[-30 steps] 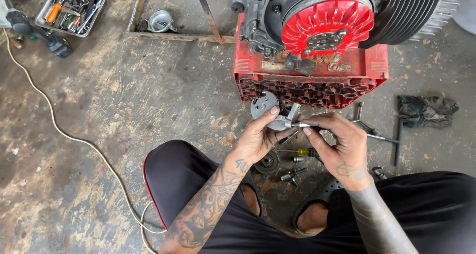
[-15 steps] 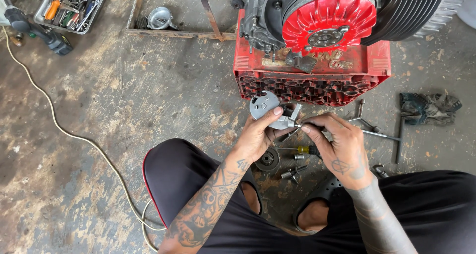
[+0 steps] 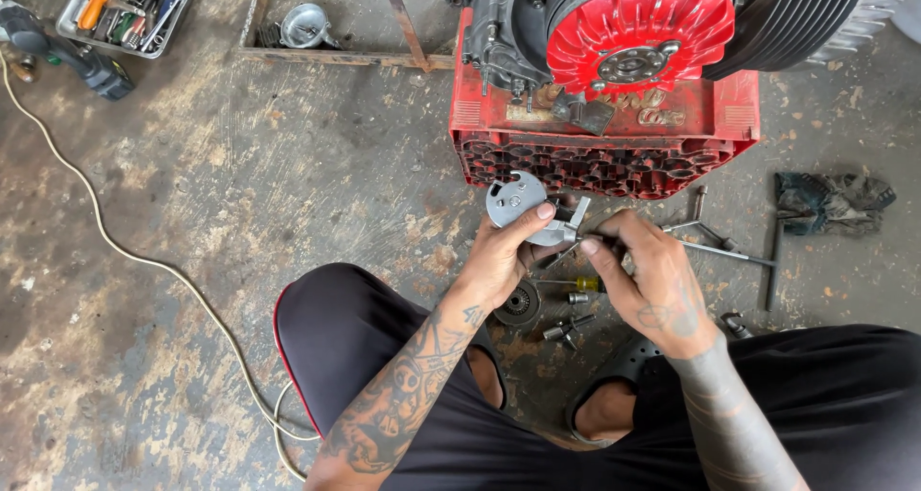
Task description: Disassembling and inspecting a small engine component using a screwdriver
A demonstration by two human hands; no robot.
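My left hand (image 3: 507,257) grips a round grey metal plate with holes and an attached bracket (image 3: 518,203), held above the floor in front of my knees. My right hand (image 3: 645,272) pinches a small dark part at the plate's right side, fingertips meeting the left thumb. Just beyond stands an engine with a red finned fan wheel (image 3: 638,33) resting on a red plastic crate (image 3: 602,136). Below my hands lie a dark round gear-like part (image 3: 519,304), a yellow-handled screwdriver (image 3: 574,285) and a few small sockets (image 3: 566,328).
A T-handle wrench (image 3: 720,246) and a dark rag (image 3: 833,201) lie at the right. A white cable (image 3: 144,261) curves over the stained concrete at left. A grey tool tray (image 3: 125,7), a cordless drill (image 3: 67,52) and a metal frame (image 3: 336,58) sit at the far left.
Both hands stay together on the plate; the right fingers have shifted slightly at its edge. Otherwise the scene is the same.
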